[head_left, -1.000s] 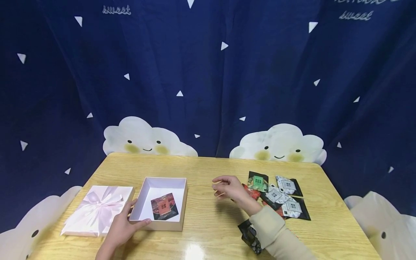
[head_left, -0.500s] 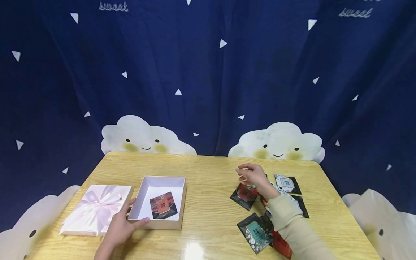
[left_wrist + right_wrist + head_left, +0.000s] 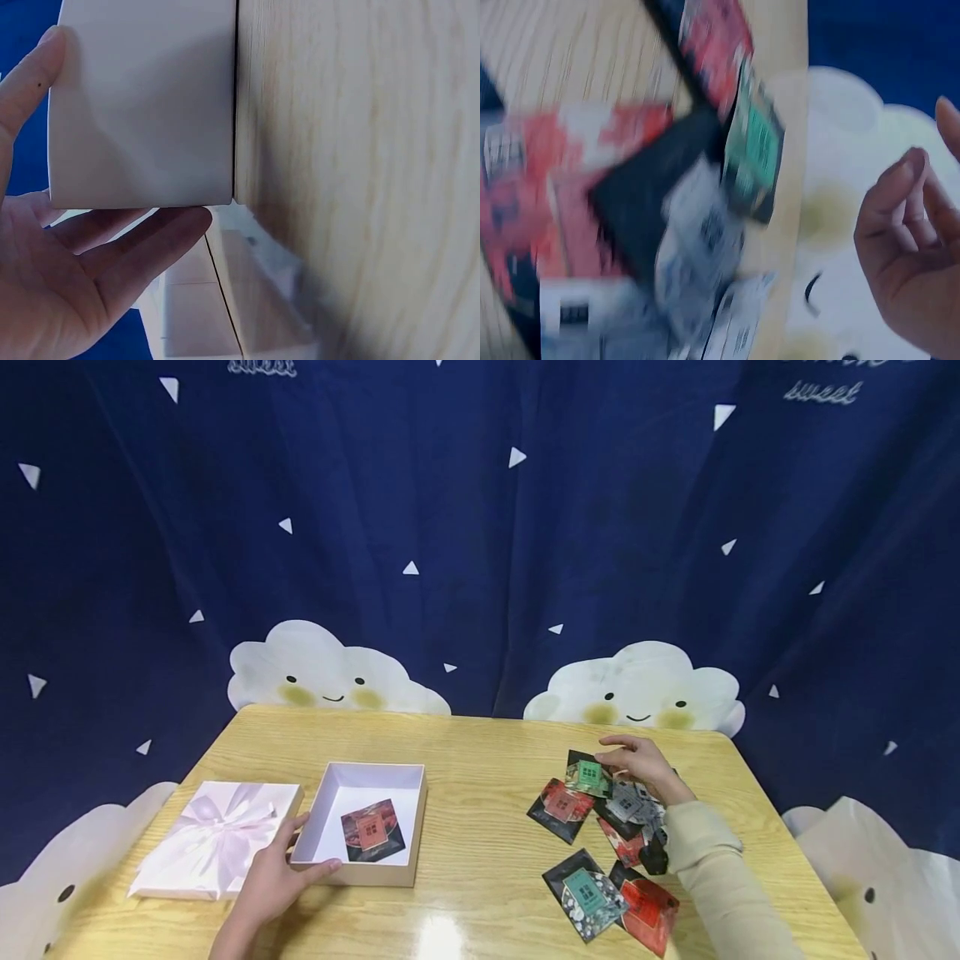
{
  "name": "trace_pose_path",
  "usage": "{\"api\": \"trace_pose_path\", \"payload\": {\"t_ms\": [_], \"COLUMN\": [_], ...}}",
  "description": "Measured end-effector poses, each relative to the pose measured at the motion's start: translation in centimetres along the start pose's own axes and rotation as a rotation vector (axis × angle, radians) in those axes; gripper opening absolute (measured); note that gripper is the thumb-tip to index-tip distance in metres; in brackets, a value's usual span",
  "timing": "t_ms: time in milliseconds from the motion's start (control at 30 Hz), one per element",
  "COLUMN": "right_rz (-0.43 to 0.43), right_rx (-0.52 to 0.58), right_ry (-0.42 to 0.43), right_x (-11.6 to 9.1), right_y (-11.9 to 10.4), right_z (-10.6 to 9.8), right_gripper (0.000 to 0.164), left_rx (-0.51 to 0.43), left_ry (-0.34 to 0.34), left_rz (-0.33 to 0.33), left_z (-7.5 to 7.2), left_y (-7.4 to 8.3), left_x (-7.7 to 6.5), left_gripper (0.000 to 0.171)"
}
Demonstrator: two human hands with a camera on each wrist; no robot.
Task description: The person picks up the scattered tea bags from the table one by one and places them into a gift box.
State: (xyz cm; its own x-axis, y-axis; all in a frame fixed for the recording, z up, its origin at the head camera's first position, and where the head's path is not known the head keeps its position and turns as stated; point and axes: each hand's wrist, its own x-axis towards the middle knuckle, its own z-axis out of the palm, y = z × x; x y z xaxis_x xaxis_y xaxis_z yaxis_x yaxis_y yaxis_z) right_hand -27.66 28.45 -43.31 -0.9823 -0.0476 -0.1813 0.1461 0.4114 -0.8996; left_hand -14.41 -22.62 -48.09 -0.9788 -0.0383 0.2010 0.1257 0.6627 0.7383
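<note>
My left hand (image 3: 272,875) grips the near left corner of an open white box (image 3: 375,874), thumb along the front wall and fingers at the left side. Inside the box lies one red-and-black sachet (image 3: 372,831). My right hand (image 3: 643,767) hovers over the far side of a loose pile of sachets, its fingers loosely bent and nothing between them in the right wrist view. Nearest to it are a green-labelled sachet (image 3: 588,774) and a grey-and-white sachet (image 3: 630,802). A red sachet (image 3: 562,810) lies just left of these.
A pale pink lid with a ribbon bow (image 3: 217,842) lies left of the box. Nearer the front are a teal-labelled sachet (image 3: 585,894) and another red sachet (image 3: 647,910), overlapping. A dark blue curtain (image 3: 480,543) with clouds hangs behind the wooden table (image 3: 480,827).
My right hand has moved rightward from mid-table, over the pile to its far right side, uncovering the red and teal-labelled sachets. The left hand stays on the box.
</note>
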Motion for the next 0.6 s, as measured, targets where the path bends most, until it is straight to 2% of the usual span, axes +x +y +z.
{"api": "trace_pose_path", "payload": {"t_ms": [100, 300, 467, 600], "right_rz": [0.031, 0.139, 0.142, 0.125], "right_rx": [-0.039, -0.041, -0.065, -0.108], "right_ry": [0.028, 0.079, 0.045, 0.000], "right_x": [0.0, 0.5, 1.0, 1.5], "right_y": [0.9, 2.4, 3.8, 5.5], "right_z": [-1.3, -3.2, -4.8, -6.3], "right_gripper": [0.060, 0.076, 0.086, 0.086], "left_rx": [-0.011, -0.019, -0.024, -0.027], "left_ry": [-0.001, -0.018, -0.012, -0.011], "left_rz": [-0.001, -0.023, -0.037, -0.040], "left_z": [0.1, 0.0, 0.0, 0.1], "left_y": [0.0, 0.0, -0.1, -0.2], "left_x": [0.1, 0.1, 0.1, 0.2], "left_gripper": [0.078, 0.080, 0.080, 0.079]}}
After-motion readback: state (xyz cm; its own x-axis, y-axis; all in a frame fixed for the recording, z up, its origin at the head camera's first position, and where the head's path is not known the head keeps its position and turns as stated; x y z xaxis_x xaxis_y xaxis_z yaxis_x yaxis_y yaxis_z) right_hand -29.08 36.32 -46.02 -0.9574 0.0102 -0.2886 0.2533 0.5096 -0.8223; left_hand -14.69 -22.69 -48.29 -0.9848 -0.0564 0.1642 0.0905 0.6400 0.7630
